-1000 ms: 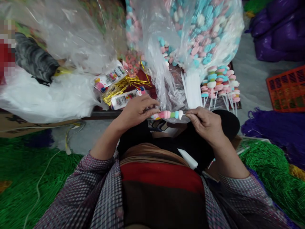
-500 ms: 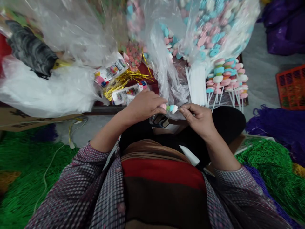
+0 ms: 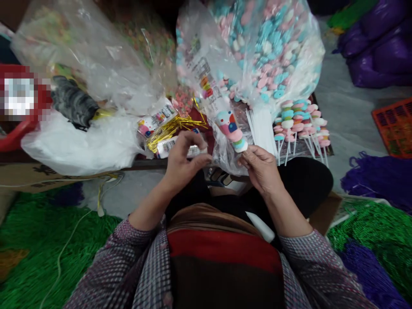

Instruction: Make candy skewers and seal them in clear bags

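Note:
My right hand (image 3: pixel 262 168) grips the lower end of a candy skewer (image 3: pixel 232 128), a stack of pink, green, blue and white discs inside a printed clear sleeve that points up and to the left. My left hand (image 3: pixel 183 158) hovers a little to its left with thumb and fingers pinched together, just below a bunch of gold twist ties (image 3: pixel 172 125) and over a pack of printed sleeves (image 3: pixel 167 146). Nothing shows between those fingers.
A big clear bag of pastel candy discs (image 3: pixel 277 43) stands behind, with white sticks (image 3: pixel 261 125) and finished skewers (image 3: pixel 299 122) beside it. Clear bags (image 3: pixel 96 64) and a white bag (image 3: pixel 80 143) lie left. Green beads (image 3: pixel 32 244), purple beads (image 3: pixel 380 180) and an orange crate (image 3: pixel 392 124) surround me.
The skewer, held level between both hands before, now stands tilted up in my right hand alone, inside its sleeve. My left hand has let go and drawn back left toward the twist ties.

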Tool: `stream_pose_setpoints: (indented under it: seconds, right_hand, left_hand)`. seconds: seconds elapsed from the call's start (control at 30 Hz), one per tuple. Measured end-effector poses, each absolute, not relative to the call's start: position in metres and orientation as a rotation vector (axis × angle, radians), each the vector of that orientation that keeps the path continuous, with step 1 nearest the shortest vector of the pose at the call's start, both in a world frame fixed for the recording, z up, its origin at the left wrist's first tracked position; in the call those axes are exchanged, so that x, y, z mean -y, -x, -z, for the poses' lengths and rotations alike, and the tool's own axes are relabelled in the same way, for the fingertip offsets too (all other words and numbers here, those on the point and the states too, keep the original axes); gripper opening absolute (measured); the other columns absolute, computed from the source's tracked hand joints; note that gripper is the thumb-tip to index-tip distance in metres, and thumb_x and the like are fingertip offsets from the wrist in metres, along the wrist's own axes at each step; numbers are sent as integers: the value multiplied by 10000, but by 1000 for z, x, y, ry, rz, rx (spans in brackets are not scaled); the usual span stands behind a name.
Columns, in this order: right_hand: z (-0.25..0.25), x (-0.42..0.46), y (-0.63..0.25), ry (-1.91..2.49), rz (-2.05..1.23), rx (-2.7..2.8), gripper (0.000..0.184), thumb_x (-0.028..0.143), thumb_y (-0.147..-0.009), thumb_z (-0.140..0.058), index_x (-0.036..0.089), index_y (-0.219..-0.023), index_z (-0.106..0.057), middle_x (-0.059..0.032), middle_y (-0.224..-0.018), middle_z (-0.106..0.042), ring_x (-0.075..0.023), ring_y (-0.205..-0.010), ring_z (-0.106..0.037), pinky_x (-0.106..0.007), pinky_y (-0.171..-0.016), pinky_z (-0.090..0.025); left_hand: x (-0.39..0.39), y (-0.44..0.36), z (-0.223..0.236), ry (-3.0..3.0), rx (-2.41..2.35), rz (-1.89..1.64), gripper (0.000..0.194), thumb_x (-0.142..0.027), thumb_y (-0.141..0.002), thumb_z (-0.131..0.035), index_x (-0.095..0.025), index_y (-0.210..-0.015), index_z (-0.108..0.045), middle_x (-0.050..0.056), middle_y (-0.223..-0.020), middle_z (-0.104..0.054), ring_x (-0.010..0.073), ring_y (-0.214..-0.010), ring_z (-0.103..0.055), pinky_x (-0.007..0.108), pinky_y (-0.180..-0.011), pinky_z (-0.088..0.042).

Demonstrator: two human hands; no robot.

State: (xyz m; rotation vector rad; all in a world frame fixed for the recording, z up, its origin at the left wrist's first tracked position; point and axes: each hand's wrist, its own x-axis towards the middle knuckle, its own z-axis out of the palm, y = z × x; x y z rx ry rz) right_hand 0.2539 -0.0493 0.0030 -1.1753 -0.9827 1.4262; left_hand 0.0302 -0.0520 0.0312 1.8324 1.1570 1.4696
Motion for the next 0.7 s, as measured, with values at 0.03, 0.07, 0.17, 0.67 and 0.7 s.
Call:
stream_pose_setpoints:
  seconds: [0.03, 0.07, 0.17, 0.67, 0.7]
  right_hand:
    - [-3, 51, -253, 1185, -1421, 1004, 397, 569, -702, -871, 218, -819, -728, 75, -534, -515, -90, -520, -432, -264, -552, -367]
    - [-2, 53, -253, 1203, -1414, 1026, 405, 576, -709, -864, 214, -834, -731, 69, -545, -532, -93, -523, -443, -261, -542, -354]
    - [2, 60, -250, 1260, -1412, 1082, 445, 602, -722, -846, 203, -887, -736, 61, -566, -559, -94, -522, -470, -249, -519, -348]
    - [5, 72, -240, 1042, -1614, 1221, 369, 584, -945, -642, 222, -877, -611, 117, -476, -451, -66, -404, -366, -238, -516, -412]
    - [6, 71, -242, 1033, -1616, 1243, 372, 586, -940, -649, 219, -880, -622, 111, -490, -468, -66, -415, -378, -238, -518, -406]
  left_hand:
    - [46, -31, -29, -1681, -1135, -1453, 607, -781, -914, -462, -262, -1209, -575, 67, -1014, -709, 172, -906, -695, 335, -809, -561]
    - [39, -32, -30, -1565, -1096, -1402, 714, -845, -891, -384, -280, -1304, -525, 99, -1133, -708, 195, -992, -709, 351, -827, -566]
    - [23, -41, -43, -1339, -926, -1339, 686, -809, -937, -341, -327, -1420, -416, 117, -1303, -672, 240, -1175, -687, 407, -890, -571]
    - [33, -73, -41, -1274, -946, -1505, 607, -779, -922, -466, -309, -1304, -507, 75, -1200, -723, 226, -1136, -712, 412, -905, -591]
    - [31, -66, -46, -1288, -909, -1449, 677, -839, -854, -505, -297, -1257, -550, 78, -1181, -739, 239, -1129, -717, 427, -928, -588]
